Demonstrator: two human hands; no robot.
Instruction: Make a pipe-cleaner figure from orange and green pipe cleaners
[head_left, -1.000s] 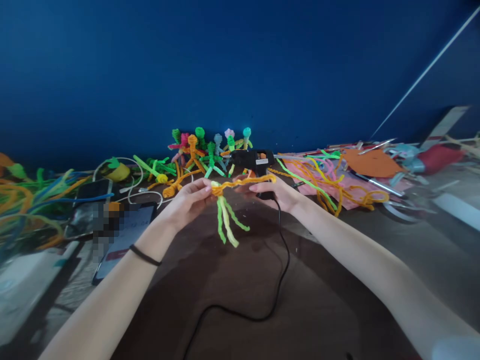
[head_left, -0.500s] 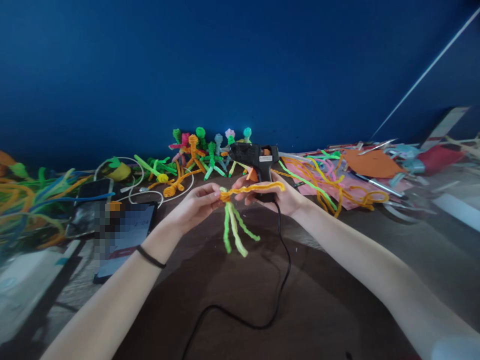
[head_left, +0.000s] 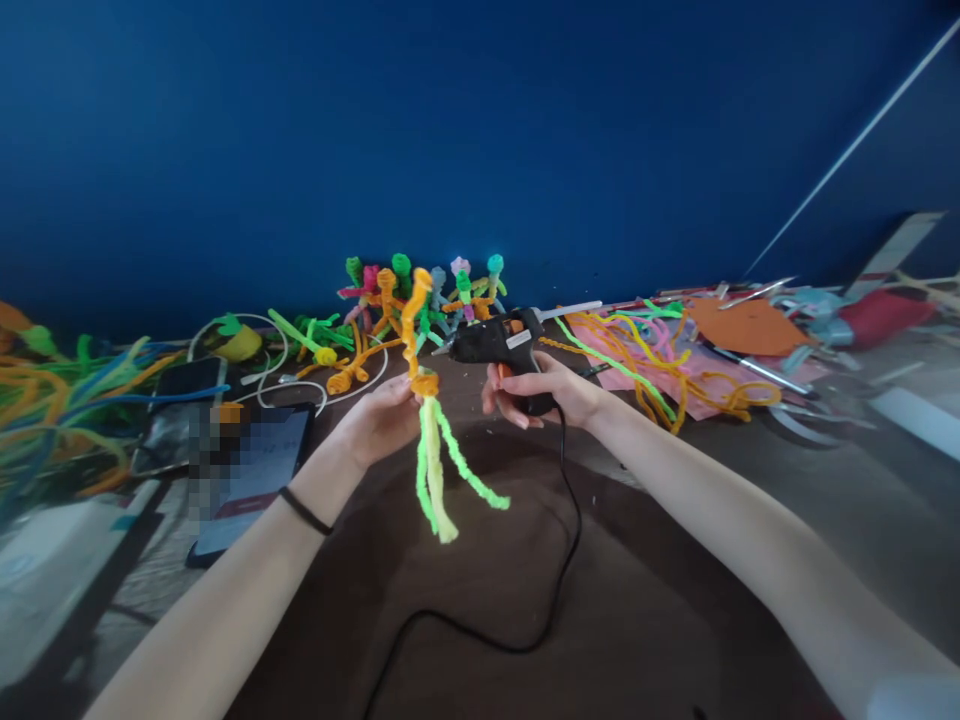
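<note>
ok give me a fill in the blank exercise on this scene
1. The left hand holds a pipe-cleaner piece whose upward strand is ____.
2. The right hand grips a glue gun whose body is ____.
3. A dark band circles the ____ wrist.
4. The wall behind the table is ____.

Missing words: orange; black; left; blue

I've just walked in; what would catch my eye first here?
Most likely the bright orange-and-green fuzzy piece in the left hand, its green strands hanging down mid-view. Just right of it, the right hand grips a black glue gun, its cord trailing over the dark table. Behind them, small colourful figures cluster before a blue wall.
</note>
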